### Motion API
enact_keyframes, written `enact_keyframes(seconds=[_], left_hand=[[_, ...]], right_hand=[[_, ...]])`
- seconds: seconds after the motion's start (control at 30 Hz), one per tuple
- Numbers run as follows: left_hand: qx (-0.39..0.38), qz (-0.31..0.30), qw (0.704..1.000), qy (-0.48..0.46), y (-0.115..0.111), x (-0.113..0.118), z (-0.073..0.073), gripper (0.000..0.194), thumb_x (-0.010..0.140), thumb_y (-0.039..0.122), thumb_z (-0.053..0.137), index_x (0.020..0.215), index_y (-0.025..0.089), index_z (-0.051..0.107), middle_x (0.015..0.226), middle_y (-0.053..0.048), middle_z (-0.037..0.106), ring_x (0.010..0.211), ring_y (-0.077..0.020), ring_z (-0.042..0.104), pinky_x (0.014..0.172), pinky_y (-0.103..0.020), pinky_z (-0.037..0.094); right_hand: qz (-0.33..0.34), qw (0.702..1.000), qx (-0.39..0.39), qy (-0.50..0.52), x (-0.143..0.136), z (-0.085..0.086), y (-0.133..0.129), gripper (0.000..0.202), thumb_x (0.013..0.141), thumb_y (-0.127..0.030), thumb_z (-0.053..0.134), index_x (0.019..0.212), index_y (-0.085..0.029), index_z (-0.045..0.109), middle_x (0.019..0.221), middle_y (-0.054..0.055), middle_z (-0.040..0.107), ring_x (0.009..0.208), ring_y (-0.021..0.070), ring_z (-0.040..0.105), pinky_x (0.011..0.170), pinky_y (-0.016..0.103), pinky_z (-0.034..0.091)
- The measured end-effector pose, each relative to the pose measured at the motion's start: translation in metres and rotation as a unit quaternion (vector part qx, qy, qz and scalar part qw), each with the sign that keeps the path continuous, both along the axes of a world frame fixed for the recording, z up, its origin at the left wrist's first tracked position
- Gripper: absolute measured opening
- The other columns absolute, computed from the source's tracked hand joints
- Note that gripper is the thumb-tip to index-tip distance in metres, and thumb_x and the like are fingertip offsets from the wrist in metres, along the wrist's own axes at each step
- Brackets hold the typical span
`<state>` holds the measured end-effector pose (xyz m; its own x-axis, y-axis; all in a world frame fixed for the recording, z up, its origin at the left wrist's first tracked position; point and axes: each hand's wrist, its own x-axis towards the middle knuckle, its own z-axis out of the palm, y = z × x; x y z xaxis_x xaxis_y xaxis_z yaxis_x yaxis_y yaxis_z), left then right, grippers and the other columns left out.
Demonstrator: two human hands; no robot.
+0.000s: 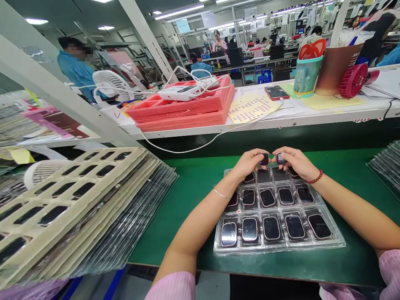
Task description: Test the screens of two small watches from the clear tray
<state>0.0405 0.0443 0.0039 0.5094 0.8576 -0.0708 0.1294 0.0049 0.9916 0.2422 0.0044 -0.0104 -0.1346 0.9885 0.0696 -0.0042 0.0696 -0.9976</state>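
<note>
the left hand (251,163) clamps its fingers on one device (264,159), the right hand (293,161) on a second device (281,158), above a clear tray (336,241).

I get a bright feed, lit from above by a ceiling tube light (179,12) and others like it. Pale glare whitens the front-left watch screen (229,234), and glints run along the clear plastic tray (265,251). Under the shelf (328,119) I see deep shadow. My wide lens stretches the tray stack (93,225) at left; distant workers (220,46) look soft, and pixel blocks mask one blue-clad person (71,66).
</note>
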Motion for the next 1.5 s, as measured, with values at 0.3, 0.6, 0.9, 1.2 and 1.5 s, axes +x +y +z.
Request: enact_keyframes(seconds=[0.3,0.6,0.9,1.2,1.5], left_hand=[[0.03,-0.007,1.0,0.004,0.0,0.0,-0.003,0.034,0.08,0.015,0.06,0.114,0.012,0.063,0.091,-0.007,0.071,0.066,-0.0123,0.067,0.05,-0.017,0.04],[0.036,-0.008,0.999,-0.016,0.005,0.003,-0.012,0.026,0.08,0.012,0.06,0.106,0.011,0.064,0.084,-0.004,0.069,0.059,-0.0094,0.066,0.048,-0.016,0.038],[0.047,-0.01,0.999,-0.017,0.005,0.002,-0.013,0.026,0.081,0.015,0.062,0.106,0.011,0.065,0.086,-0.005,0.07,0.06,-0.0096,0.066,0.048,-0.016,0.039],[0.037,-0.001,0.999,-0.004,0.003,0.004,-0.009,0.026,0.081,0.01,0.058,0.106,0.011,0.064,0.087,-0.005,0.07,0.059,-0.0095,0.067,0.046,-0.015,0.037],[0.047,-0.006,0.999,-0.006,0.0,0.003,-0.008,0.024,0.081,0.011,0.058,0.105,0.012,0.065,0.088,-0.005,0.069,0.061,-0.0098,0.067,0.049,-0.016,0.039]], right_hand=[[0.006,0.999,0.033,-0.029,0.0,-0.003,0.0,0.034,0.076,-0.024,0.068,0.109,-0.018,0.065,0.096,0.007,0.074,0.064,0.013,0.064,0.053,0.025,0.053],[0.003,0.999,0.034,-0.038,0.0,-0.005,0.001,0.032,0.077,-0.028,0.07,0.107,-0.018,0.065,0.095,0.007,0.074,0.062,0.0126,0.064,0.052,0.024,0.053],[0.004,0.998,0.035,-0.043,0.0,-0.005,0.001,0.032,0.077,-0.03,0.069,0.106,-0.017,0.064,0.095,0.008,0.075,0.061,0.0119,0.063,0.052,0.024,0.052],[0.004,0.999,0.031,-0.04,0.0,-0.004,0.0,0.031,0.078,-0.029,0.07,0.106,-0.018,0.064,0.093,0.007,0.075,0.06,0.012,0.063,0.052,0.024,0.052],[0.002,0.999,0.03,-0.04,-0.001,-0.002,0.0,0.03,0.076,-0.026,0.07,0.104,-0.018,0.064,0.087,0.005,0.072,0.056,0.011,0.064,0.05,0.022,0.051]])
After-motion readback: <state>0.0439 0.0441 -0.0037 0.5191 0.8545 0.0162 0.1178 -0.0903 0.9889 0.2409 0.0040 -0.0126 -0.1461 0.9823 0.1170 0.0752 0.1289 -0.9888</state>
